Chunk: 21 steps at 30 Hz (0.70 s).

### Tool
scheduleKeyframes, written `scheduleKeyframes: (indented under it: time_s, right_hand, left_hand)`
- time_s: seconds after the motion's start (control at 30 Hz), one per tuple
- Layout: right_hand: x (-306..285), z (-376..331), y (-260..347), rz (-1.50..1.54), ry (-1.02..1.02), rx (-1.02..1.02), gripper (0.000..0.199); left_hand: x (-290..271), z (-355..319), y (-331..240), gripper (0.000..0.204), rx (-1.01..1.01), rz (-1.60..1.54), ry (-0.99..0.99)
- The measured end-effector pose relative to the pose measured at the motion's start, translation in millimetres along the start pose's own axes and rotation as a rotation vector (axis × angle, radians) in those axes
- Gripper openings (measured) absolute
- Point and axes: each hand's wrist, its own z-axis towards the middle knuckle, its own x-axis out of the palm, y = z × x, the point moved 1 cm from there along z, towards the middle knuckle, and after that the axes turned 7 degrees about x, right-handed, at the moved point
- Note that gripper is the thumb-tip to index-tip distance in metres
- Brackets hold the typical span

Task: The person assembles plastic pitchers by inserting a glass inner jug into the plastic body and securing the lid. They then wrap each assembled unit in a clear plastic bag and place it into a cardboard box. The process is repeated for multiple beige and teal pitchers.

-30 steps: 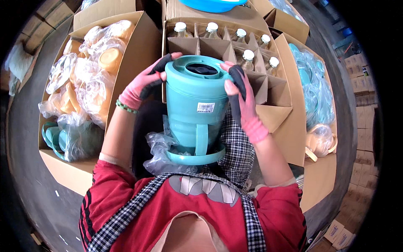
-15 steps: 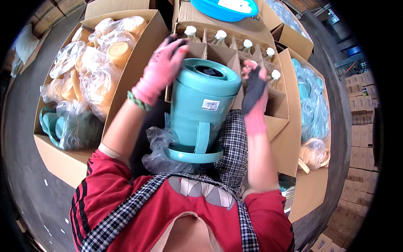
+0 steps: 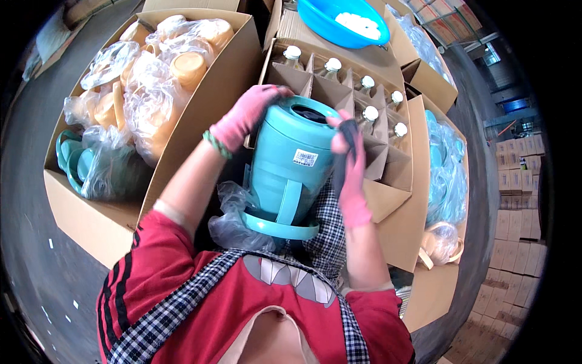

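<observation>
A teal plastic jug-like vessel [image 3: 276,155] rests at my lap, tilted, with a round opening ringed by its upper rim. A side handle [image 3: 289,203] and a wide flange show at its lower end, and a white label [image 3: 305,158] is stuck to its wall. My left hand [image 3: 242,118], in a pink and dark glove, is closed on the rim's left side. On the right side my right hand [image 3: 350,167], gloved alike, grips the same rim, some fingertips hidden. Crumpled clear plastic [image 3: 236,215] lies against the vessel's lower left.
Ahead, a divided carton [image 3: 397,176] holds several glass bottle-like pieces with white tops [image 3: 332,65]. Behind it sits a blue basin [image 3: 309,21] with white items. Large cartons of bagged peach and teal plastic parts stand left [image 3: 200,115] and right [image 3: 418,182].
My right hand has come down and left onto the vessel's rim. My left hand has settled lower on the rim's other side. The view has shifted slightly.
</observation>
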Motion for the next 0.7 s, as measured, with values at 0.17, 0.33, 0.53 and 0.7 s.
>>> scheduleKeyframes:
  time_s: [0.17,0.33,0.53,0.7]
  right_hand:
    - [-40,36,-57,0.419,-0.227,0.383,0.046]
    - [-4,2,-4,0.138,0.024,0.126,0.045]
    - [-51,46,-94,0.668,-0.051,0.635,0.046]
    - [-11,11,-8,0.044,0.130,0.213,0.028]
  left_hand:
    - [70,-32,-31,0.029,0.666,1.097,-0.022]
    - [9,-9,-1,0.034,-0.032,-0.239,-0.030]
    - [102,-54,-34,0.028,0.468,0.904,-0.288]
    - [10,-9,-5,0.038,0.047,-0.050,0.054]
